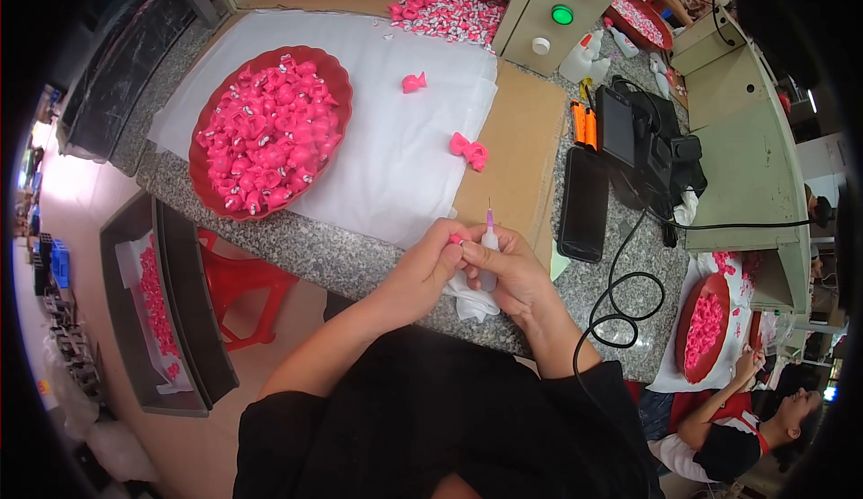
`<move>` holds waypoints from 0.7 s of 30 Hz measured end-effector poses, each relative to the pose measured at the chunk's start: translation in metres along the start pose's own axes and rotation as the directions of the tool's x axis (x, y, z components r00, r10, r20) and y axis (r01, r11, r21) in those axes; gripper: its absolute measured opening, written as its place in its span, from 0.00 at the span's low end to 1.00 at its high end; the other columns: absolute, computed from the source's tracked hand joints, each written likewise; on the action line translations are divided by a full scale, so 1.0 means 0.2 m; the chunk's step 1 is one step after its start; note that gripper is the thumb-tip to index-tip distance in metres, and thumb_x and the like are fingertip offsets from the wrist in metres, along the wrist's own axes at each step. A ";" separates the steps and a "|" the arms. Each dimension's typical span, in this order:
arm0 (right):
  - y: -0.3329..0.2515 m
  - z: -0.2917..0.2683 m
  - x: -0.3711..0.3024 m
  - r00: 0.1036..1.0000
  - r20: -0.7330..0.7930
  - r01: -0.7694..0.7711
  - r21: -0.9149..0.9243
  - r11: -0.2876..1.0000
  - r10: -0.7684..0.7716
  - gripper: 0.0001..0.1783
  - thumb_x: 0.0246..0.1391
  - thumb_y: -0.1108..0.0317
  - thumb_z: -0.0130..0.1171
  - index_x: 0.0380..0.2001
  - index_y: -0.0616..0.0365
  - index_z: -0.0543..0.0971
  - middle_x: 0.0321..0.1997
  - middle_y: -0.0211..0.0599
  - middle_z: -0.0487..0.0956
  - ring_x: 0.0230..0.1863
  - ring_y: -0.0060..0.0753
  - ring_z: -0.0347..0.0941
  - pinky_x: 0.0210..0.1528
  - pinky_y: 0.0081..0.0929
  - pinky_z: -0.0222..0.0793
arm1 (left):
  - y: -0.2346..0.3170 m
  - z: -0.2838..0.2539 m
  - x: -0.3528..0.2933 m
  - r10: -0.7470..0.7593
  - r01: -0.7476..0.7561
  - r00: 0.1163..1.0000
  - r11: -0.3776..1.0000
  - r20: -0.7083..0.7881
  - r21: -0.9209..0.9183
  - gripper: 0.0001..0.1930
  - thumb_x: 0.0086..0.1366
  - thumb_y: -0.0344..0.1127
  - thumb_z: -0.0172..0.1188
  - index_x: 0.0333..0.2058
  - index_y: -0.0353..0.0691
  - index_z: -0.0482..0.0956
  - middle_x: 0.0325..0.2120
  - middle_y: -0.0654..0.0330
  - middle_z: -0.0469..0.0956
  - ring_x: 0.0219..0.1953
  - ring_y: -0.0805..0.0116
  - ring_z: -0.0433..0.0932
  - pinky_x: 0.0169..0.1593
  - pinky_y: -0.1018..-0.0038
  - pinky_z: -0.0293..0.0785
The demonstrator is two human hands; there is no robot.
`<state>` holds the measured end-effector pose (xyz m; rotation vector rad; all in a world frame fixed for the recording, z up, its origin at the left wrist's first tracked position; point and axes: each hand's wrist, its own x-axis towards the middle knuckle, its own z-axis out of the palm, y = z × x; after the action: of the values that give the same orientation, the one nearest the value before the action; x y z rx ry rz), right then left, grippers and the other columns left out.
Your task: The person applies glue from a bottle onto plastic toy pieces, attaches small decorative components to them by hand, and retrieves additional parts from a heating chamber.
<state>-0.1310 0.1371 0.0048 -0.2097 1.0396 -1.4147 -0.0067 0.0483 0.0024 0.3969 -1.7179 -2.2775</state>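
My left hand (421,270) is closed, pinching a small pink plastic piece (456,239) near the table's front edge. Held in my right hand (517,274) is a small translucent squeeze bottle (489,242) with a thin needle tip on a purple base, pointing away from me. My right thumb reaches over to the pink piece, and the two hands meet there. Fingers cover most of the piece. Beneath my hands lies a crumpled white tissue (474,305). Ahead of them, two pink figure parts (469,151) lie together, with another pink part (413,83) farther off.
A red scalloped basin (203,191) of pink parts stands left on white paper (382,148). Loose parts (445,15) pile up at the back, beside a panel with buttons (562,15). Rightward are a phone (584,202), a cable (643,276) and a person (728,441) working.
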 end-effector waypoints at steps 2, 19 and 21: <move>0.00 0.00 0.00 1.000 -0.003 -0.007 0.006 1.000 0.007 0.09 0.45 0.68 0.60 0.29 0.60 0.75 0.21 0.30 0.75 0.20 0.16 0.65 0.22 0.13 0.59 | -0.01 0.00 0.00 0.014 -0.014 1.000 1.000 -0.010 0.009 0.07 0.66 0.36 0.37 0.37 0.40 0.61 0.20 0.69 0.58 0.20 0.83 0.54 0.24 0.85 0.54; -0.06 -0.03 -0.01 0.996 -0.082 0.049 0.095 0.994 -0.042 0.15 0.54 0.56 0.50 0.31 0.59 0.72 0.20 0.28 0.70 0.19 0.17 0.62 0.19 0.16 0.59 | 0.05 -0.21 0.04 -0.150 0.459 0.886 0.411 0.438 -0.788 0.13 0.65 0.44 0.37 0.34 0.43 0.68 0.20 0.68 0.63 0.13 0.81 0.54 0.16 0.86 0.50; -0.06 -0.04 -0.01 0.998 -0.064 -0.002 0.108 0.994 0.009 0.15 0.53 0.56 0.50 0.29 0.58 0.71 0.19 0.27 0.69 0.19 0.17 0.62 0.19 0.17 0.58 | 0.07 -0.23 0.05 -0.147 0.496 0.866 0.357 0.477 -0.791 0.13 0.65 0.42 0.36 0.32 0.42 0.67 0.19 0.67 0.62 0.13 0.81 0.54 0.16 0.85 0.50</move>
<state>-0.1444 0.1401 0.0097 -0.0828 1.0121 -1.4767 0.0021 0.0009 0.0040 0.0990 -0.1834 -3.2868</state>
